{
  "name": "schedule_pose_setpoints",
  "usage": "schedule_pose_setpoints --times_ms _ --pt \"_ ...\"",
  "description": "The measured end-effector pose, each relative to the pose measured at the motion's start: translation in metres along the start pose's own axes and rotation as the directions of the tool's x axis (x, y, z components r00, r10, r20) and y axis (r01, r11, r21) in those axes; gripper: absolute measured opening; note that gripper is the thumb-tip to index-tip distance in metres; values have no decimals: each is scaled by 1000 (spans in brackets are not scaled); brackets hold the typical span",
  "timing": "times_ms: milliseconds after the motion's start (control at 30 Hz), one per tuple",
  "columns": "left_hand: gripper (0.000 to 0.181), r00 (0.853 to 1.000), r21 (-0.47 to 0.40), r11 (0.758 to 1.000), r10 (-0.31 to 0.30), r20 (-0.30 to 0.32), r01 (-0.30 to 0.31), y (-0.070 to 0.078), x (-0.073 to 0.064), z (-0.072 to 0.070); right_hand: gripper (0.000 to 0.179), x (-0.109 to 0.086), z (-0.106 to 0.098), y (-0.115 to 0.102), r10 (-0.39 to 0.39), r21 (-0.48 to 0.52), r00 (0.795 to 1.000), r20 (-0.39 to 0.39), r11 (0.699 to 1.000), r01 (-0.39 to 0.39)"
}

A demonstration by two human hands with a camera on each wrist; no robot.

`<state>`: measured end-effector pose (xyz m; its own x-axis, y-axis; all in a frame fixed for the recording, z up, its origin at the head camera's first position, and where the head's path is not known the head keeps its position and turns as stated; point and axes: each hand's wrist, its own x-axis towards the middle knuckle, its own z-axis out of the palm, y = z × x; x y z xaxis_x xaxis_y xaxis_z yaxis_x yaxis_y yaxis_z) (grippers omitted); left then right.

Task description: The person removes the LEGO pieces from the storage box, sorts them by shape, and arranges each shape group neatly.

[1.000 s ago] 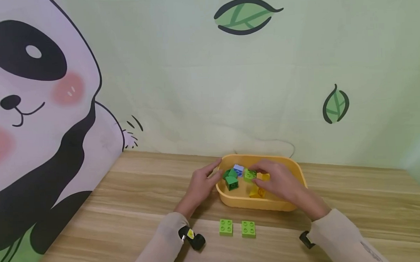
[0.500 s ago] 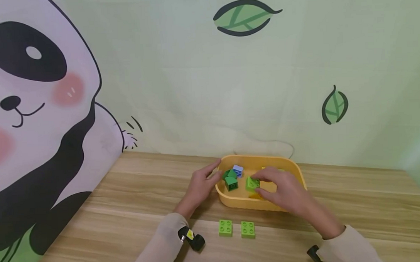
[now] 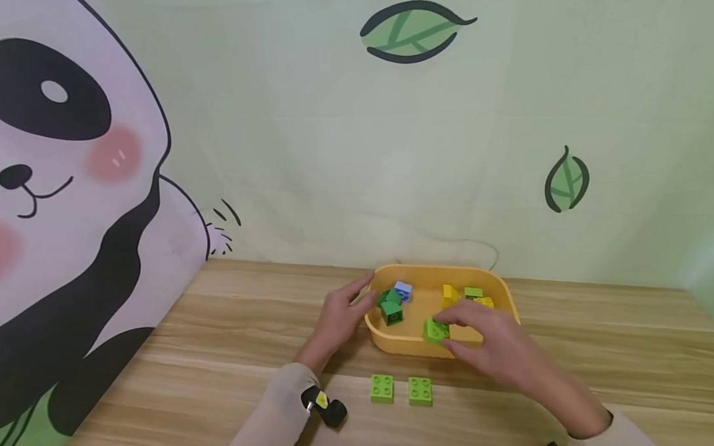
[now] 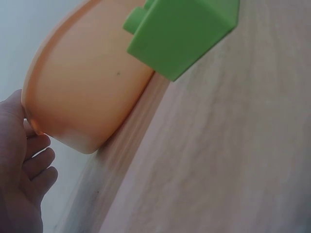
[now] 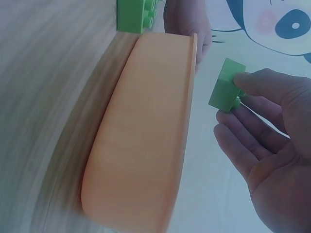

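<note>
In the head view, my right hand point(image 3: 491, 340) pinches a light green toy brick point(image 3: 435, 330) between thumb and fingers, above the near rim of the orange-yellow bin point(image 3: 405, 345). The right wrist view shows this brick point(image 5: 227, 86) raised past the bin's rim, its studs toward the palm. My left hand point(image 3: 339, 319) holds the bin's left end at the rim; in the left wrist view its lower fingers point(image 4: 43, 162) are loosely curled beside the outer wall. Two light green bricks, one left point(image 3: 382, 389) and one right point(image 3: 420, 391), lie studs up on the table before the bin.
Inside the bin, dark green pieces point(image 3: 391, 312) and a blue brick point(image 3: 403, 290) sit at the left. Yellow pieces point(image 3: 449, 295) and another green brick point(image 3: 473, 292) are at the right, partly behind my right hand. A printed cloth point(image 3: 307, 152) hangs behind the wooden table point(image 3: 248, 332).
My right hand has lifted the light green brick from among the bin's pieces and brought it toward me, over the near rim. My left hand stays at the bin's left end.
</note>
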<state>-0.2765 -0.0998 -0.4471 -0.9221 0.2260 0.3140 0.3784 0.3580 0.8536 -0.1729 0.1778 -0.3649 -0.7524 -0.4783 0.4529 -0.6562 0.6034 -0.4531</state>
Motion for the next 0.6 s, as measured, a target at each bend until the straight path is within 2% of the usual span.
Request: schedule_pose_setpoints --times_ms 233,467,600 --pt "48 1000 -1 1000 2 2 -2 -1 0 0 33 -9 -3 -4 -32 -2 999 -3 999 32" --pt "48 1000 3 1000 -3 3 3 0 -1 0 34 -17 0 -3 6 -17 1000 29 1000 -5" --pt "48 1000 6 1000 -6 4 6 0 -1 0 37 -21 2 -2 -4 -50 1000 19 999 5"
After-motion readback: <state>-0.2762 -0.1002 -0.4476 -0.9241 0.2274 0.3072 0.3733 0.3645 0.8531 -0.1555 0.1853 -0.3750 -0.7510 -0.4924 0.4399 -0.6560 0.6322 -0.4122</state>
